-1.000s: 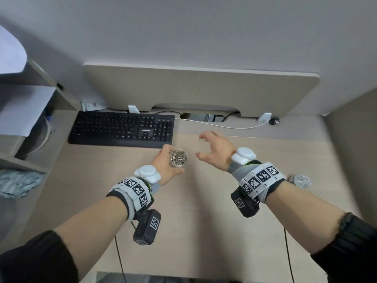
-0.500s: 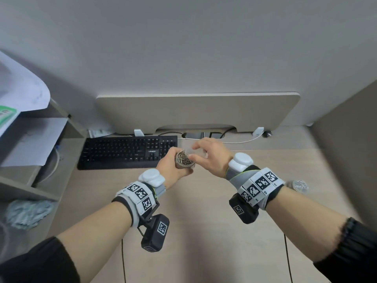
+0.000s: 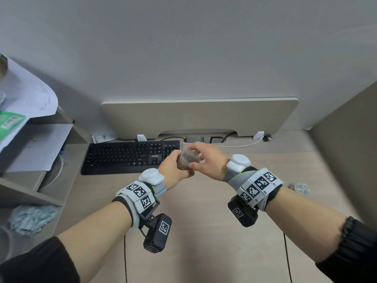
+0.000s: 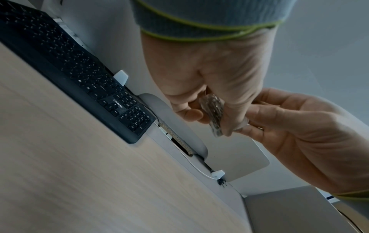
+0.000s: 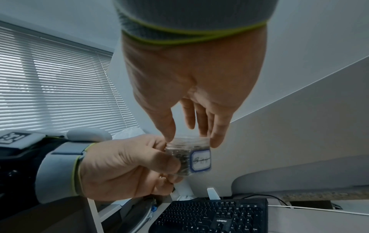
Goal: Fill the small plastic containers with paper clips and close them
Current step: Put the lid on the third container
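Now the right hand, which half a second ago was only arriving at the jar's mouth, has its thumb and fingers curled around the clear lid on top of the small plastic container, and the camera has tipped up, so both hands sit lower in the head view. The left hand wraps the container's body from the 8 o'clock side, raised off the desk in front of the keyboard. The right wrist reaches in from 4 o'clock. Its long axis runs mouth-up, leaning toward 1 o'clock; paper clips fill it, and a blue-bordered label faces the right wrist camera. Another container lies on the desk at 3 o'clock.
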{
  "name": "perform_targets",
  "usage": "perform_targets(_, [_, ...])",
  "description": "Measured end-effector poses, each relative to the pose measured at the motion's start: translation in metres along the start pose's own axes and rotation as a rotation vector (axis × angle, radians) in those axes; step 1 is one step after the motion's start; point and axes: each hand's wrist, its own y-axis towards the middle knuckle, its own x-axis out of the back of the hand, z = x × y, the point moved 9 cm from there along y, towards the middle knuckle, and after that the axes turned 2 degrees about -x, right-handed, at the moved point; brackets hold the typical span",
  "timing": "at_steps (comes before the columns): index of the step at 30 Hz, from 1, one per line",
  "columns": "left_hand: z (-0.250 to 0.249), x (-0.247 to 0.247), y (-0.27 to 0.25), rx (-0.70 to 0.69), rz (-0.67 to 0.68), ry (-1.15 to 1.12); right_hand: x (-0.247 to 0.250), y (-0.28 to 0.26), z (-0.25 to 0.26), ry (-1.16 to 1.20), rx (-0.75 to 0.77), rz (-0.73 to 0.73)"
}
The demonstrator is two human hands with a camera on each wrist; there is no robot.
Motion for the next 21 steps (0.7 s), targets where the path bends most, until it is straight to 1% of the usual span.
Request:
perform_targets(5, [-0.004,-0.005,0.004,-0.016,0.07,0.057,0.001,-0.003,-0.002,-0.016,0.015,0.073])
perform_targets(8, [-0.005,-0.012,0.007,0.008,0.145,0.064,0.0,-0.004,-0.009,0.035,0.001,0.119])
perform_targets(13, [-0.007,-0.023,0.013,0.055,0.234,0.039,0.007,-0.009,-0.016,0.11,0.034,0.151])
perform_targets(15, [-0.01,-0.03,0.015,0.06,0.275,0.032,0.006,-0.011,-0.025,0.135,0.01,0.181])
perform_targets(17, [-0.011,-0.035,0.018,0.049,0.28,0.041,0.006,-0.012,-0.035,0.136,-0.04,0.181])
perform_targets(21, [-0.017,-0.051,0.025,0.015,0.249,0.072,0.015,-0.013,-0.055,0.091,-0.119,0.11])
